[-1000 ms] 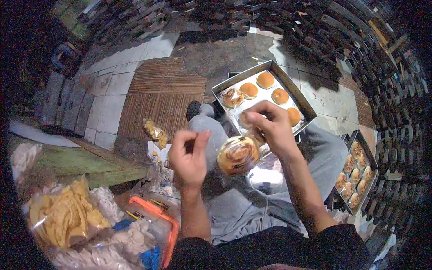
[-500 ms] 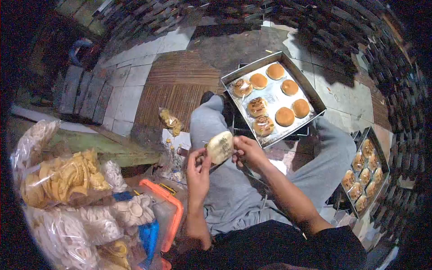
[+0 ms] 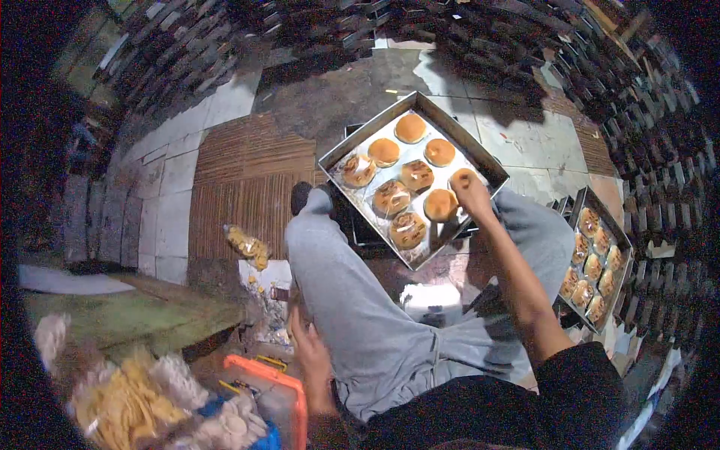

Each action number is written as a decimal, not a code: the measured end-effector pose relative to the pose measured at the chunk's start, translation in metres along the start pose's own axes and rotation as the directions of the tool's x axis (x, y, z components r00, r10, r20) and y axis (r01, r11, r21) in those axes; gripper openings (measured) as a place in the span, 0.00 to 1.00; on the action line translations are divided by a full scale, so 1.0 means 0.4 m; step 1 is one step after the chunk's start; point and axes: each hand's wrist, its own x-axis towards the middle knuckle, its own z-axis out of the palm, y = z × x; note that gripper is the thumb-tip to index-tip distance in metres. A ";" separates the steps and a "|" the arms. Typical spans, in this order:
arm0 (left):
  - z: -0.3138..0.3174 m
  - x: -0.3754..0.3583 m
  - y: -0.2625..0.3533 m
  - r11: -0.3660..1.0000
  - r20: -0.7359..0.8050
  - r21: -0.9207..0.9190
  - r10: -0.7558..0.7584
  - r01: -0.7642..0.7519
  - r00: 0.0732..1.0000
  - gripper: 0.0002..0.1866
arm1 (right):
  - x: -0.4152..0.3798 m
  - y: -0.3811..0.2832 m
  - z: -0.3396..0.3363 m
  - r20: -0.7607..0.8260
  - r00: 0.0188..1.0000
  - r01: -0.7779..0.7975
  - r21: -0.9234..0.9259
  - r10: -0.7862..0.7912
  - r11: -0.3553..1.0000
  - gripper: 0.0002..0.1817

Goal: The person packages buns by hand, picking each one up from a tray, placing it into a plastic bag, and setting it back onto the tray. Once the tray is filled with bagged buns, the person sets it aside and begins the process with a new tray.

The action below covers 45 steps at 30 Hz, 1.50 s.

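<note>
A square metal tray (image 3: 343,196) rests tilted in front of my legs, lined with pale paper. Several plain golden buns (image 3: 409,128) lie in it beside several buns in clear wrappers with dark print (image 3: 391,196). My right hand (image 3: 472,198) reaches over the tray's right corner, its fingers closed around a plain bun (image 3: 459,177), which they partly cover. Low beside my left thigh, my left hand (image 3: 309,351) is blurred, its fingers stretched forward with nothing visible in them. It is close to the orange-rimmed box (image 3: 301,397).
Another tray (image 3: 626,274) of wrapped buns stands on the right. Bags of yellow (image 3: 127,401) and whitish wrapped items (image 3: 180,382) lie at the lower left, below a green bench top (image 3: 135,319). A small bag of yellow pieces (image 3: 249,246) is on the floor. Dark racks surround the area.
The wrapped bun I held now lies among the others in the tray. My right hand moved to a plain bun; my left hand dropped down beside my thigh. The view shifted.
</note>
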 end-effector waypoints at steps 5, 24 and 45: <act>-0.069 -0.085 -0.272 0.593 0.410 0.797 -0.668 0.112 0.621 0.35 | -0.390 0.023 0.048 0.539 0.830 0.287 -0.186 -0.146 0.940 0.13; 0.199 0.194 0.504 0.753 0.503 -0.098 0.601 -0.650 0.621 0.10 | -0.496 -0.375 -0.344 0.431 0.772 0.455 0.139 -0.467 0.880 0.15; 0.138 0.226 0.574 0.593 0.340 -0.004 0.758 -0.805 0.556 0.31 | -0.392 -0.376 -0.122 0.386 0.584 0.754 0.068 -0.714 0.653 0.44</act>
